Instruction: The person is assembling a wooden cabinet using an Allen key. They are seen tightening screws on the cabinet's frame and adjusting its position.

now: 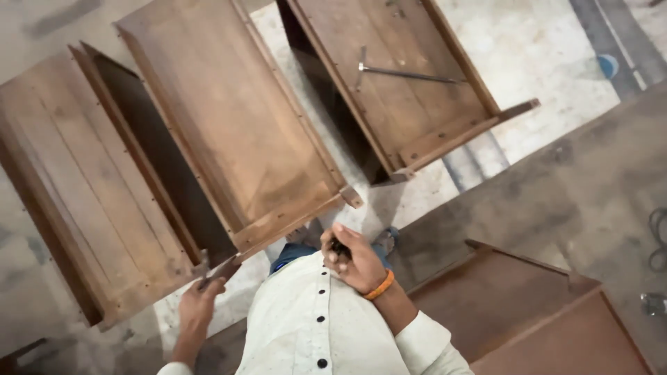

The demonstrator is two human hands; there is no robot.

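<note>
Below, the left hand (pixel 198 303) reaches out to the near corner of the left cabinet (pixel 76 187), its fingers curled around a thin dark tool (pixel 206 272) whose tip touches the bottom edge of that wooden frame. What kind of tool it is cannot be told; it looks like a slim handle or rod. The right hand (pixel 354 260) is raised in front of the chest, clenched around a small dark object (pixel 339 248) that peeks out between thumb and fingers; the object is too hidden to name. An orange band (pixel 381 285) sits on that wrist, and the person wears a pale shirt (pixel 306 326) with dark buttons. Three wooden cabinets lie on their backs on the grey floor (pixel 549 55). The left one has a dark opening beside its panelled side, the middle cabinet (pixel 236 125) lies just beside it, tilted the same way, and the far cabinet (pixel 403 76) stands apart at the top. On the far cabinet's panel rests a long metal rod (pixel 406 73) with a cross handle at one end. At the lower right, reddish-brown boards (pixel 542 319) lie near the person's right arm. Dark cable (pixel 658 239) loops at the right edge.
</note>
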